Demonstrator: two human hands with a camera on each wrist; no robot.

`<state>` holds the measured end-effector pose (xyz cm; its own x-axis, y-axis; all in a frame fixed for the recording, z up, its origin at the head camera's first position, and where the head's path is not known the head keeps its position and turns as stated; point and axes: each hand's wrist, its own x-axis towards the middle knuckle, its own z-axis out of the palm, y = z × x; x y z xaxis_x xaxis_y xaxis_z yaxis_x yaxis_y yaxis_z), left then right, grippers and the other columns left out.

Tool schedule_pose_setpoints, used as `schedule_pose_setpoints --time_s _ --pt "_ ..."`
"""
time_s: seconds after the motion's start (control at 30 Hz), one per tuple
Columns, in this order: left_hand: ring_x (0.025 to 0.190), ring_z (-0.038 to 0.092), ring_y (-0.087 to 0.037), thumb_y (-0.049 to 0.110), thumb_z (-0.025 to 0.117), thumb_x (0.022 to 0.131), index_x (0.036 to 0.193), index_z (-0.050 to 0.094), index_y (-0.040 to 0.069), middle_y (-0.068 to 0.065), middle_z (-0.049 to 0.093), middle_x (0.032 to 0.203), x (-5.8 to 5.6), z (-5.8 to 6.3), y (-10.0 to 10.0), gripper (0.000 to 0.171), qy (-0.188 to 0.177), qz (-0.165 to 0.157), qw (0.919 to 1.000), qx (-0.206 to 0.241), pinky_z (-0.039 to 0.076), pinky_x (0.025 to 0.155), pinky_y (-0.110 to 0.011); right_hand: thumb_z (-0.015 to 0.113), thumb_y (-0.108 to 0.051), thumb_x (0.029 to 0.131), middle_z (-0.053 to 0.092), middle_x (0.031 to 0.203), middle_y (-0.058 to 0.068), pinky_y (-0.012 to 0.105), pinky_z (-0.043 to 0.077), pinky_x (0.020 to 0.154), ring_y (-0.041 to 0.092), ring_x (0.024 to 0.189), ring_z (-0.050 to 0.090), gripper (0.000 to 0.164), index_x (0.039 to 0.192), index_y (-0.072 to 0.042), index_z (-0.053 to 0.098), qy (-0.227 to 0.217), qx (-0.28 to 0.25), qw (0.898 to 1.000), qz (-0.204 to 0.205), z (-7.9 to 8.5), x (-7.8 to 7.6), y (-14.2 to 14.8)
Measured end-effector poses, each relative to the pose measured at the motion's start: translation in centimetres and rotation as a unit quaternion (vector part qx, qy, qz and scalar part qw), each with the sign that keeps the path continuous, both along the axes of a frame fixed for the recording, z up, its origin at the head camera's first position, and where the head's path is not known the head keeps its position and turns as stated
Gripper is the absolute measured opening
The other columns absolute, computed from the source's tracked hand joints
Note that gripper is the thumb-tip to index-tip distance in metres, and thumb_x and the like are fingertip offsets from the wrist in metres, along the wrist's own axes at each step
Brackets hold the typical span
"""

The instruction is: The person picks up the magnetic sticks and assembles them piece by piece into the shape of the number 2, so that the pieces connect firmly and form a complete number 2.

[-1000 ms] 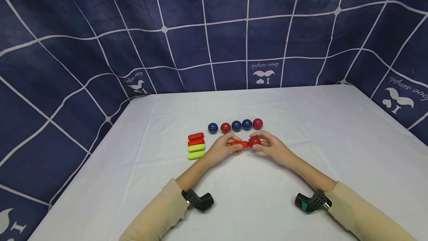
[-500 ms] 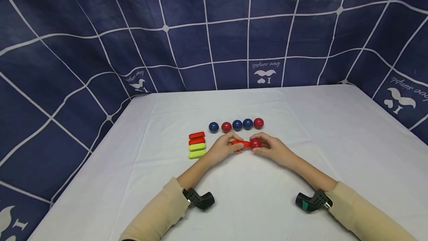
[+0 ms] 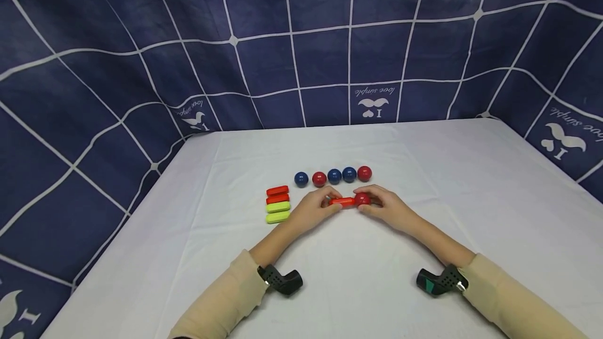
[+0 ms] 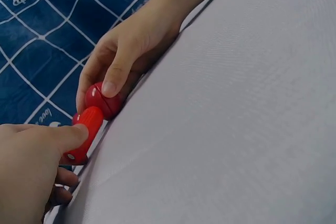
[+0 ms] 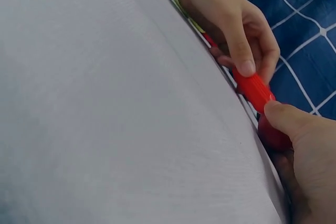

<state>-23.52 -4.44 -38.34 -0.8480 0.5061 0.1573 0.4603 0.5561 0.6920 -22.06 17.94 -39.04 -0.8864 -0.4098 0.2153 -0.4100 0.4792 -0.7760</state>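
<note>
My left hand [image 3: 313,208] pinches a short red ribbed plastic stick [image 3: 345,202] by its left end, thumb on the near side. The fingers of my right hand [image 3: 388,208] curl round a shiny red ball [image 3: 362,200]. In the head view the stick's right end meets the ball, the two in one line low over the white table. The left wrist view shows the stick [image 4: 90,129] running up to the ball [image 4: 102,100], with the right thumb on the ball. In the right wrist view the right hand [image 5: 315,156] covers part of the ball [image 5: 273,132].
Behind the hands, several blue and red balls [image 3: 334,176] form a row on the white table [image 3: 358,286]. To the left lie two red sticks [image 3: 277,190] and two yellow-green sticks [image 3: 278,206], stacked in a column. A dark blue checked cloth [image 3: 320,56] hangs behind the table.
Both hands have shifted very slightly to the right with the stick and ball. More of the stick shows past the left fingers now. The row of balls and the other sticks stay put.
</note>
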Motion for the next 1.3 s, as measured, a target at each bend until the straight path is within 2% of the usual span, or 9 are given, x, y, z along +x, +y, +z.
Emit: schedule_pose_setpoints --time_s 0.13,0.27,0.43,0.6,0.73,0.9,1.03,1.17,1.3 --pt "0.071 0.048 -0.01 0.031 0.059 0.087 0.107 0.06 0.019 0.003 0.056 0.08 0.0 0.3 -0.3 0.023 0.031 0.011 0.9984 -0.046 0.039 0.063 -0.02 0.062 -0.023 0.085 0.055 0.123 0.015 0.042 0.044 0.093 0.031 0.111 0.055 0.041 0.122 -0.008 0.054 0.001 0.01 1.0 -0.004 0.1 -0.3 0.3" --pt "0.079 0.05 -0.011 0.028 0.057 0.089 0.105 0.062 0.016 0.002 0.061 0.094 -0.2 0.8 -0.9 0.02 0.061 0.02 0.9955 -0.069 0.043 0.072 -0.022 0.063 -0.026 0.085 0.054 0.124 0.015 0.044 0.043 0.094 0.031 0.112 0.055 0.043 0.123 -0.009 0.053 -0.01 0.024 1.0 -0.015 0.3 -0.5 0.7" --pt "0.077 0.049 -0.012 0.025 0.056 0.09 0.102 0.063 0.014 0.001 0.061 0.096 -1.0 1.7 -2.2 0.018 0.09 0.081 0.9915 -0.047 0.043 0.069 -0.023 0.063 -0.026 0.085 0.053 0.124 0.015 0.045 0.043 0.095 0.03 0.111 0.054 0.043 0.123 -0.01 0.053 -0.012 0.024 0.999 -0.03 0.4 -0.6 1.1" --pt "0.085 0.053 -0.017 0.019 0.058 0.088 0.104 0.062 0.01 -0.004 0.059 0.103 -2.3 2.0 -3.9 0.019 0.127 0.143 0.9816 -0.001 0.045 0.075 -0.029 0.062 -0.024 0.086 0.054 0.123 0.016 0.045 0.042 0.096 0.029 0.11 0.053 0.041 0.123 -0.008 0.053 -0.006 0.017 0.999 -0.032 0.4 -0.6 1.2" --pt "0.107 0.053 -0.022 0.02 0.058 0.089 0.114 0.059 0.011 -0.007 0.053 0.119 -3.0 1.8 -4.7 0.026 0.122 0.149 0.9812 -0.009 0.046 0.09 -0.035 0.062 -0.024 0.086 0.054 0.124 0.014 0.043 0.042 0.095 0.027 0.109 0.053 0.041 0.123 -0.009 0.054 -0.005 0.016 0.999 -0.038 0.3 -0.5 1.0" --pt "0.125 0.043 -0.028 0.024 0.055 0.09 0.125 0.054 0.015 -0.009 0.047 0.133 -3.4 1.5 -4.8 0.036 0.112 0.123 0.983 -0.078 0.036 0.102 -0.045 0.062 -0.024 0.086 0.054 0.123 0.014 0.043 0.043 0.094 0.026 0.108 0.053 0.041 0.123 -0.009 0.054 0.0 0.021 0.999 -0.04 0.2 -0.5 0.9" --pt "0.124 0.046 -0.028 0.026 0.055 0.09 0.127 0.052 0.017 -0.009 0.049 0.132 -3.4 1.2 -4.8 0.037 0.089 0.126 0.9815 -0.113 0.038 0.1 -0.046 0.062 -0.024 0.086 0.054 0.124 0.014 0.043 0.043 0.094 0.026 0.108 0.054 0.042 0.124 -0.009 0.053 -0.001 0.023 0.999 -0.039 0.2 -0.5 0.9" --pt "0.119 0.05 -0.027 0.025 0.056 0.09 0.125 0.053 0.017 -0.01 0.054 0.126 -3.4 1.1 -4.8 0.037 0.076 0.137 0.9804 -0.12 0.04 0.098 -0.043 0.063 -0.023 0.085 0.054 0.124 0.014 0.042 0.044 0.094 0.026 0.108 0.054 0.042 0.124 -0.009 0.053 -0.004 0.023 0.999 -0.042 0.4 -0.4 0.8" --pt "0.114 0.053 -0.025 0.027 0.057 0.088 0.124 0.053 0.016 -0.01 0.056 0.121 -3.3 1.2 -4.7 0.038 0.079 0.142 0.9788 -0.125 0.042 0.096 -0.041 0.063 -0.022 0.085 0.054 0.124 0.015 0.043 0.044 0.093 0.027 0.108 0.054 0.042 0.123 -0.009 0.053 -0.008 0.022 0.999 -0.043 0.3 -0.3 0.8"
